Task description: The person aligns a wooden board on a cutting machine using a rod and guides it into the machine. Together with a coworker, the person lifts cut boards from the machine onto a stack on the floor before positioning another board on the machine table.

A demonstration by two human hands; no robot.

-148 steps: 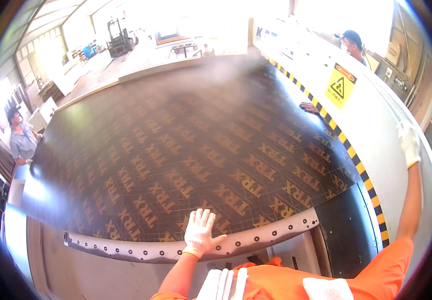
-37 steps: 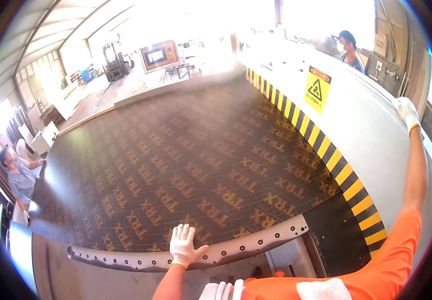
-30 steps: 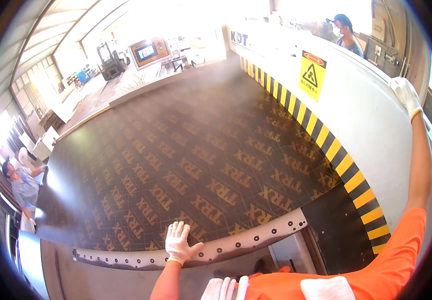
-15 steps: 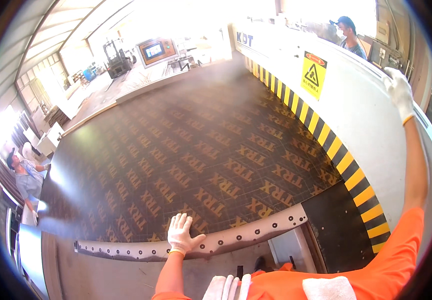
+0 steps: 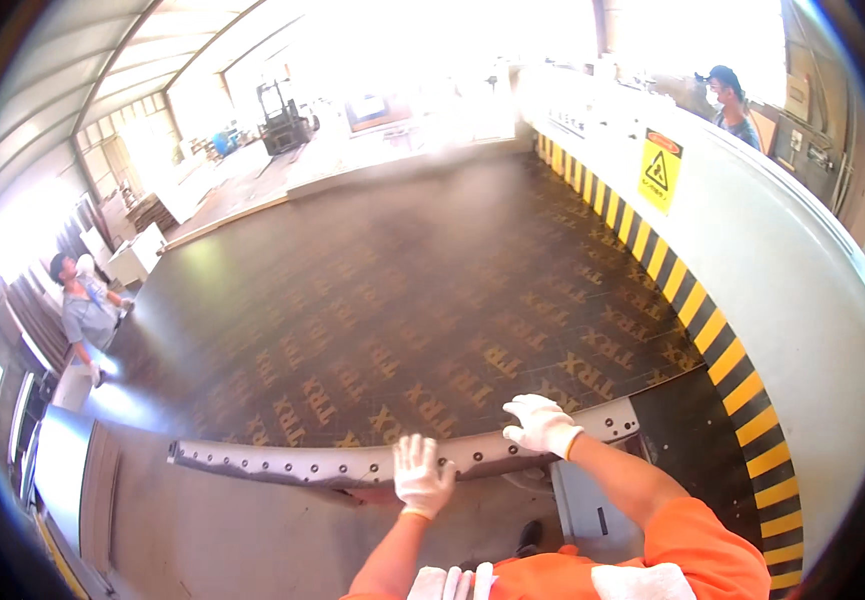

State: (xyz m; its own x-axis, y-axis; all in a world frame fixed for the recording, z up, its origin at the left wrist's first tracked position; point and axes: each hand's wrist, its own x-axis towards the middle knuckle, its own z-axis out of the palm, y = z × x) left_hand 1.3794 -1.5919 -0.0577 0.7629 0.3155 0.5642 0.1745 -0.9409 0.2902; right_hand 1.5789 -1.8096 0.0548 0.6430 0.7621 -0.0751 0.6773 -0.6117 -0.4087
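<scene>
A large dark brown sheet panel with repeated yellow lettering lies flat in front of me. Along its near edge runs a pale metal strip with a row of dark holes. My left hand, in a white glove, rests at this strip and the panel's edge, fingers spread. To its right, my right hand, also gloved, is over the strip and the panel's near edge with its fingers stretched out. Whether its palm touches the panel I cannot tell. Neither hand grips anything.
A long white machine beam with a warning sign and yellow-black striped edge borders the panel on the right. One person stands at the panel's left edge, another behind the beam. A forklift stands far back.
My right hand has left the top of the white beam and come down left to the panel's near edge. My left hand stays at the strip. The view has shifted.
</scene>
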